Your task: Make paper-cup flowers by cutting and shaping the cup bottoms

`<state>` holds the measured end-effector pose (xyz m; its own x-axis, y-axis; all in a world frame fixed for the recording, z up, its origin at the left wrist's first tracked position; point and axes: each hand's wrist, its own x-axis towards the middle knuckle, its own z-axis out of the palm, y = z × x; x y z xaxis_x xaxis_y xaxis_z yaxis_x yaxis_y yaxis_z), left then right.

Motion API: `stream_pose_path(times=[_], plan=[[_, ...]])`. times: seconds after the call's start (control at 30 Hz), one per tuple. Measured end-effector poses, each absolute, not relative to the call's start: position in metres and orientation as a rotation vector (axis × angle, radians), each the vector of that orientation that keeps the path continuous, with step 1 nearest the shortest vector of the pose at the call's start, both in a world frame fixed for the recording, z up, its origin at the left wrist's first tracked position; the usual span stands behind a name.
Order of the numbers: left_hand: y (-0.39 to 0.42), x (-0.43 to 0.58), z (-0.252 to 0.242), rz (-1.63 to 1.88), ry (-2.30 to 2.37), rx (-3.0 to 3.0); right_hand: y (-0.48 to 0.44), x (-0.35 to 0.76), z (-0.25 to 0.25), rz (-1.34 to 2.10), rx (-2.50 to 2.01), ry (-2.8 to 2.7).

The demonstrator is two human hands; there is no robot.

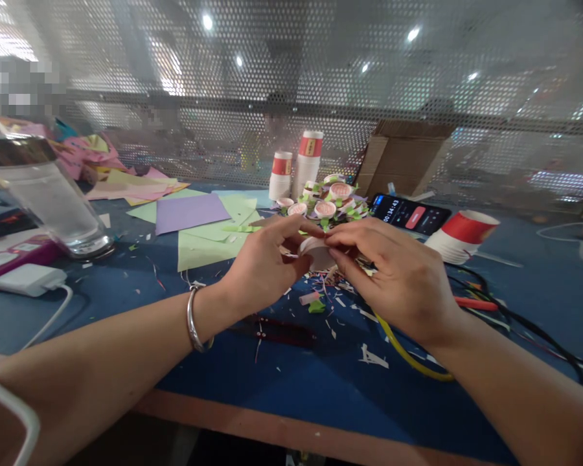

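Observation:
Between my two hands I hold a small white cut-down paper cup [320,257] above the table. The fingers and thumb of my left hand [274,255] pinch its left side, and my right hand [393,268] grips its right edge. Fingers cover part of it. Just behind sits a pile of short cup pieces [324,210] with pinkish round faces and green and purple paper bits around them. Under my hands lie paper scraps [317,307] and a dark, flat tool [286,331] that I cannot make out clearly.
Stacked red-and-white paper cups [309,155] stand at the back; another stack [464,236] lies tilted at right. A phone [411,213] shows a timer. Coloured paper sheets [192,213], a glass of water [58,200], a white charger [29,279] and cables [408,359] lie around.

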<state>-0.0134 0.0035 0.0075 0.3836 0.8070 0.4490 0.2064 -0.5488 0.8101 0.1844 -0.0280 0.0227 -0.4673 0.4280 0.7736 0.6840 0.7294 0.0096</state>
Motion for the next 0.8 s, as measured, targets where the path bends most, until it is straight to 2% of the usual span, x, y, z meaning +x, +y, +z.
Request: stream_pose_path(times=[0.57, 0.8], plan=[[-0.0017, -0.0101, 0.0089, 1.223, 0.953, 1.886, -0.0293, 0.1813, 0.0218, -0.463, -0.771, -2.075], [0.0046, -0.0099, 0.0078, 1.23, 0.794, 1.994, -0.0259, 0.1829, 0.0193, -0.388, -0.778, -2.046]])
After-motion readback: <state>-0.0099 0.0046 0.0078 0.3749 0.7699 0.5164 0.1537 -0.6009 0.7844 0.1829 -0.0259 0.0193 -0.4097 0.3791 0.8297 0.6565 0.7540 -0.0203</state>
